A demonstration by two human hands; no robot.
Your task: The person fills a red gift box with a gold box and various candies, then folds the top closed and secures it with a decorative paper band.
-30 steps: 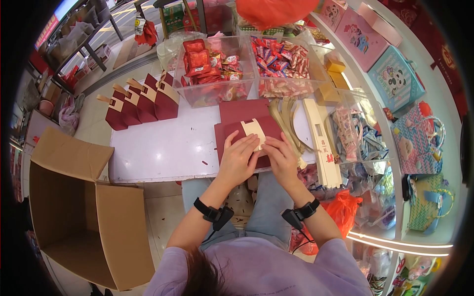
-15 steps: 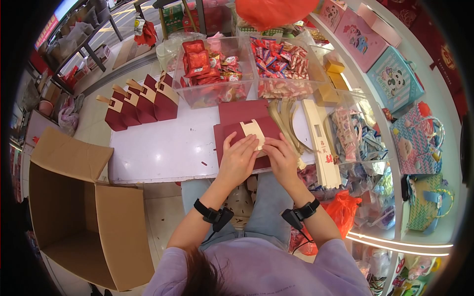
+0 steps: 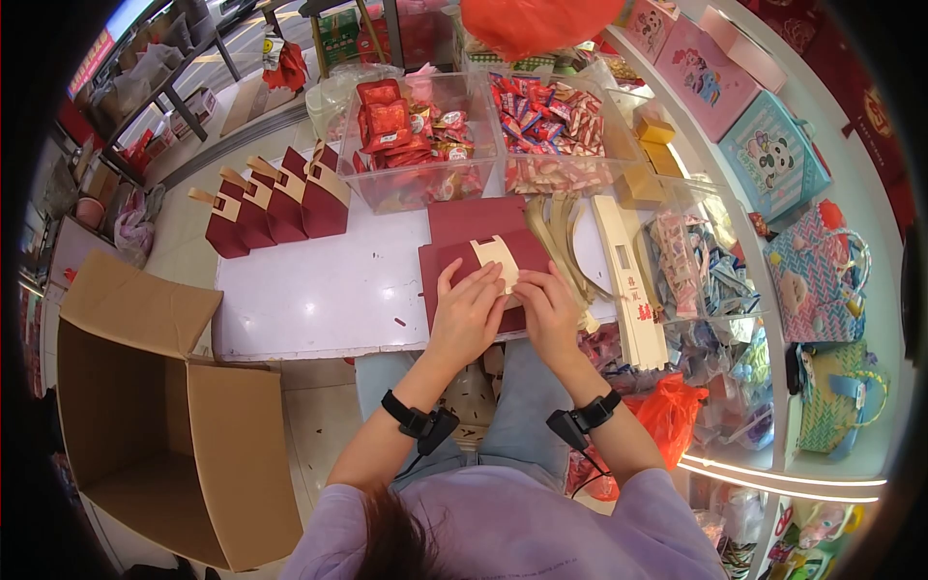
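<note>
A flat maroon gift box (image 3: 445, 275) lies on the white table in front of me, on top of more maroon card (image 3: 474, 220). Around its middle sits a cream paper band (image 3: 496, 253) with a cut-out slot. My left hand (image 3: 469, 307) bends over the band's near part, fingertips pressed on it. Close against it, my right hand (image 3: 548, 307) pinches the band's right side near the fold. Both hands' fingers are closed, and the band's near end is partly hidden beneath them. To the right are a stack of printed cream bands (image 3: 626, 280) and gold ribbon strips (image 3: 561, 242).
Finished-looking maroon boxes with ribbon handles (image 3: 275, 208) stand in a row at the table's left. Clear bins of red-wrapped sweets (image 3: 416, 174) and mixed sweets (image 3: 551, 174) stand behind. An open cardboard box (image 3: 242, 454) is on the left, shelves of gift bags (image 3: 817, 271) on the right.
Almost nothing differs. Both hands stay on the cream band, with only a slight shift of the fingers and right wrist.
</note>
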